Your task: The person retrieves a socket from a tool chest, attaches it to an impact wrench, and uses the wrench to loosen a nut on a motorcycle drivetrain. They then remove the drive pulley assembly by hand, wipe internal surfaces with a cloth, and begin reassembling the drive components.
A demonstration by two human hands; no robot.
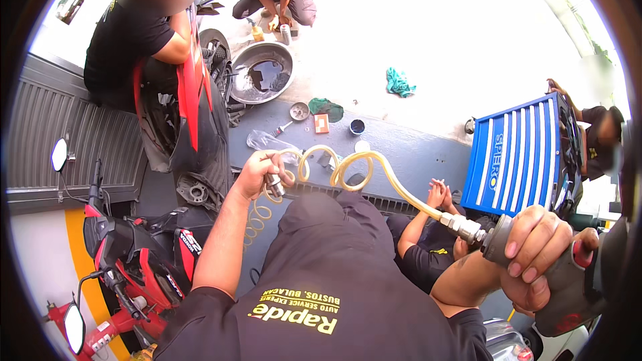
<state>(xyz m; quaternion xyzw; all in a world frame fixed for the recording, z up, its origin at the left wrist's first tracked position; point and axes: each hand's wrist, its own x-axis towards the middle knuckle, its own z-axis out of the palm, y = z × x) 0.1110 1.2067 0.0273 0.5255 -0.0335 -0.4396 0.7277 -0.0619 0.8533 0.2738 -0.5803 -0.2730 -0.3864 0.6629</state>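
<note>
My right hand [535, 247] is wrapped round the dark grey grip of an air impact wrench [568, 304], held up at the right; its far end runs into the dark rim of the picture. From a metal coupling [461, 228] at the grip's end, a yellowish coiled air hose [394, 180] loops across to the left. There my left hand [258, 172] is closed on the hose near a second metal coupling [275, 186]. More coils of the same hose hang below that hand.
Red and black motorcycles [150, 247] stand at the left, one person leaning over the farther one. A basin [287, 80] of dark liquid, a small box [322, 124] and a green rag [400, 83] lie ahead. Right are a blue tool cabinet [515, 154] and a seated person [428, 254].
</note>
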